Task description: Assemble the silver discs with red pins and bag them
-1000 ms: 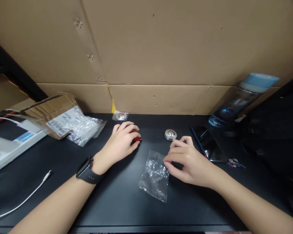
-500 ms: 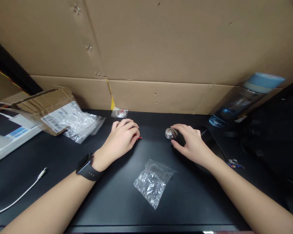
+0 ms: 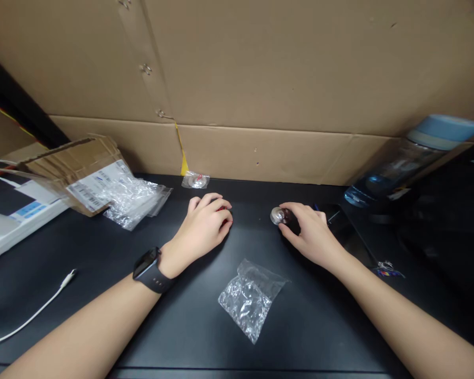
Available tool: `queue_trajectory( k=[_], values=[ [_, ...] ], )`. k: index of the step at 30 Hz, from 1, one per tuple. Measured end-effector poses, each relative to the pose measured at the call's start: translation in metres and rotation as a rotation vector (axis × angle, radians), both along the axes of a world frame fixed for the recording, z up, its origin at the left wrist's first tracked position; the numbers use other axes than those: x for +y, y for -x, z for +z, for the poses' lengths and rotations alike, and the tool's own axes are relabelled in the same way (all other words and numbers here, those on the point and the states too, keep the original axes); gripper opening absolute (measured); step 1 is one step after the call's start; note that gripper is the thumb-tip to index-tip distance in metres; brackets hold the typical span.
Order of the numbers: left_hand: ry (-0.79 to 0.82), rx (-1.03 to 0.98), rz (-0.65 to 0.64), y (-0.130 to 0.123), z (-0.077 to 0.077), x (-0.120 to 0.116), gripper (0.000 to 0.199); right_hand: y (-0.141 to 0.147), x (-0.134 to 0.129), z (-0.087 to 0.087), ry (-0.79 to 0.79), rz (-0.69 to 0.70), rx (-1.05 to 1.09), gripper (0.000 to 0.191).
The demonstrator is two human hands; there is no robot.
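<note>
My right hand [image 3: 310, 229] has its thumb and index finger closed on the near rim of a small round silver metal piece [image 3: 277, 216]. The piece is shiny and domed, with a dark patch towards the palm. To the left, my left hand [image 3: 207, 223] is curled over a small red item [image 3: 222, 209], mostly hidden under the fingers; its kind cannot be made out. Both hands rest low over the black desk [image 3: 189, 316]. Between my forearms lies a crumpled clear plastic bag [image 3: 249, 297].
A similar silver piece in a clear packet [image 3: 196, 180] lies by the cardboard wall [image 3: 260, 79]. An open cardboard box [image 3: 79, 168] and several plastic bags [image 3: 132, 202] are at left, with a white cable [image 3: 35, 316]. At right are a blue-lidded bottle [image 3: 403, 163] and a dark flat device [image 3: 347, 231].
My right thumb and finger have drawn in against the silver piece. My left fingers have shifted right over the red item, covering it differently. The view has tilted slightly.
</note>
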State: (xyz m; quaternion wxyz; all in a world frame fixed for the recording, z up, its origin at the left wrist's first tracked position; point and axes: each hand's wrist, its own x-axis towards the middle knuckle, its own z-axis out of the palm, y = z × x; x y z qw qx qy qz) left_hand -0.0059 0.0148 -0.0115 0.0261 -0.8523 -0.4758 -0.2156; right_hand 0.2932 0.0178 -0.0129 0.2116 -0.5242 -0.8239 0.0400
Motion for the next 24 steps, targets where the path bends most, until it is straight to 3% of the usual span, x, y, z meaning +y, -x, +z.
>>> queue_trajectory(
  k=[11,17,24],
  values=[
    [-0.053,-0.175,0.088,0.005,0.013,-0.002,0.015,-0.001,0.002,-0.002,0.035,-0.006,0.045,0.031],
    [-0.084,-0.21,0.024,0.004,0.016,-0.005,0.011,-0.003,0.002,0.003,-0.019,0.006,0.075,0.032],
    [-0.078,-0.273,-0.033,-0.004,0.016,-0.012,0.009,0.003,-0.012,0.017,0.08,0.205,0.369,0.042]
  ],
)
